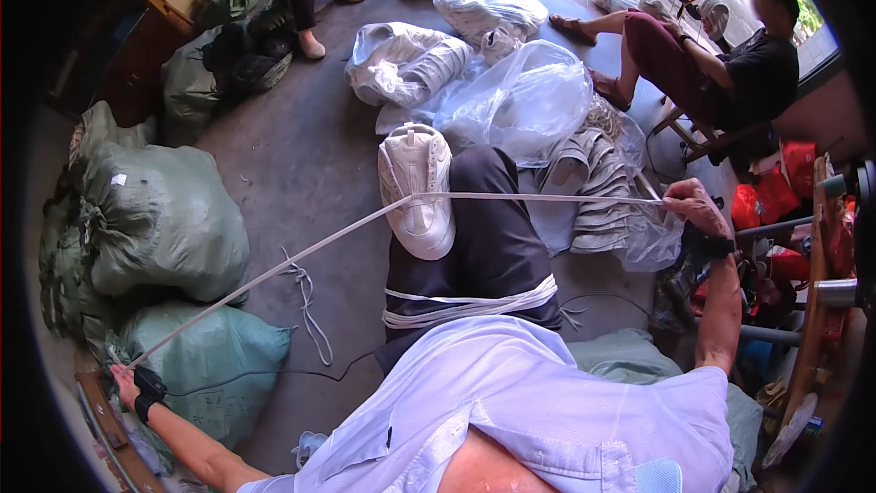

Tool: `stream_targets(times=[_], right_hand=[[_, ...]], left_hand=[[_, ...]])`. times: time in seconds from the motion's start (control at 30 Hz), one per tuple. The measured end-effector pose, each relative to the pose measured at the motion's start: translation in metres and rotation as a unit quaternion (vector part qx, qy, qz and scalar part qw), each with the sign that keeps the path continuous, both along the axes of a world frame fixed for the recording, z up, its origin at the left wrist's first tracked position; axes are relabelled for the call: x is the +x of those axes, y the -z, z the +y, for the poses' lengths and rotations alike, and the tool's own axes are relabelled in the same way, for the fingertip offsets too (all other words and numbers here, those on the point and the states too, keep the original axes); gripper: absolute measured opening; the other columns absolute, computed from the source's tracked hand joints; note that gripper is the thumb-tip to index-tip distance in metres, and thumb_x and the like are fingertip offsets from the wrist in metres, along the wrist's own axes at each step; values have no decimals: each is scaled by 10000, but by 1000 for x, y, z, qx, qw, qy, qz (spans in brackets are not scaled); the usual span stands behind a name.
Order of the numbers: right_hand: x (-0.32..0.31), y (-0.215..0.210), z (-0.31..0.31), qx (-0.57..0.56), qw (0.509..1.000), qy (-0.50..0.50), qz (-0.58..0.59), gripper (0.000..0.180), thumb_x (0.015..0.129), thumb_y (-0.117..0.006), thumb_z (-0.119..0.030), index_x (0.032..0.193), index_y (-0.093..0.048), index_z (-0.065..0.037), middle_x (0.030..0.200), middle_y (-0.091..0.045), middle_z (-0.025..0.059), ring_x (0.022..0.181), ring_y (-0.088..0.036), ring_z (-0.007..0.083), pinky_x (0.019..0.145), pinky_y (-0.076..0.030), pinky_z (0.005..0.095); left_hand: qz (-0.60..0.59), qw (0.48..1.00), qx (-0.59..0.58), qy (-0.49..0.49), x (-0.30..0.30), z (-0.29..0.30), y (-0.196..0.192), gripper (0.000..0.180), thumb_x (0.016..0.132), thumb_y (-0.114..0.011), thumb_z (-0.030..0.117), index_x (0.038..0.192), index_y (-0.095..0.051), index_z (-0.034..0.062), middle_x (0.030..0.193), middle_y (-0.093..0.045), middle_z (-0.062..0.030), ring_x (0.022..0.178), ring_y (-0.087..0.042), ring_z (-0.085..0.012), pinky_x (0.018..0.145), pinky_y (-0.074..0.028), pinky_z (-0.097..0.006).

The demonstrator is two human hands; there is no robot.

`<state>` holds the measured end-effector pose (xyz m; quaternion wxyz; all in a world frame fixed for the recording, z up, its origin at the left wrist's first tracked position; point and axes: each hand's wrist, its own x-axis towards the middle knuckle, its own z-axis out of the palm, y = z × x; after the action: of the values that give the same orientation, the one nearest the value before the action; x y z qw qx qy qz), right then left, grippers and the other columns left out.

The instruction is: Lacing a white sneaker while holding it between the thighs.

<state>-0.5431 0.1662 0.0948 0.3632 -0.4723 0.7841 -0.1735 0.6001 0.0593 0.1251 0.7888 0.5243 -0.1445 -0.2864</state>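
Note:
A white sneaker [422, 219] rests on my thigh, toe toward me. A flat white shoelace [529, 196] runs through its lower eyelets, and both ends are drawn out taut to the sides. Far out at the left, my left hand [126, 385] is closed on one end of the lace. My right hand [698, 208], stretched out to the right, pinches the other end. A bundle of white laces [470, 303] lies across my thighs.
Green sacks [164, 219] are piled at left. Clear bags of shoes [411, 64] and a row of shoes [602, 187] lie ahead. A loose lace [310, 310] and a black cable [274, 372] are on my left. A seated person [730, 64] is at far right, others further back.

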Motion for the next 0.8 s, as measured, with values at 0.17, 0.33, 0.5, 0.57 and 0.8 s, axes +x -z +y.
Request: stream_targets(times=[0.17,0.33,0.5,0.57,0.8], right_hand=[[-64,-2,51,4,998,59,38,197,865,-675,-191,826,-684,2,636,-582,18,573,-514,90,530,-413,266],[-107,-14,113,-38,980,172,94,164,866,-684,-174,863,-653,-13,749,-613,37,589,-543,116,544,-441,280],[-109,-21,159,-105,960,219,142,139,862,-681,-162,869,-625,-35,712,-608,39,586,-567,108,538,-460,269],[-113,-22,171,-55,972,220,70,136,861,-677,-157,833,-632,-31,643,-599,24,533,-559,106,511,-447,258],[-102,-40,206,-138,949,279,55,215,920,-656,-205,780,-647,-42,580,-572,-2,467,-514,80,451,-397,234]], left_hand=[[2,1000,-14,-12,-12,21,-36,367,1030,-412,86,1393,-372,50,1300,-374,-50,1130,-374,-208,955,-312,-326],[22,999,-38,-12,-24,12,-42,279,1030,-418,101,1304,-439,54,1134,-396,-37,969,-363,-187,825,-312,-312],[46,996,-78,-10,-15,-11,-38,211,1030,-424,117,1215,-506,58,967,-418,-25,807,-353,-167,695,-311,-297],[54,994,-91,-9,-9,-18,-36,194,1030,-426,123,1180,-532,59,900,-427,-20,742,-349,-159,643,-310,-291],[93,990,-106,-10,16,-44,2,209,1030,-435,144,1055,-626,65,667,-457,-3,516,-334,-130,461,-309,-270]])
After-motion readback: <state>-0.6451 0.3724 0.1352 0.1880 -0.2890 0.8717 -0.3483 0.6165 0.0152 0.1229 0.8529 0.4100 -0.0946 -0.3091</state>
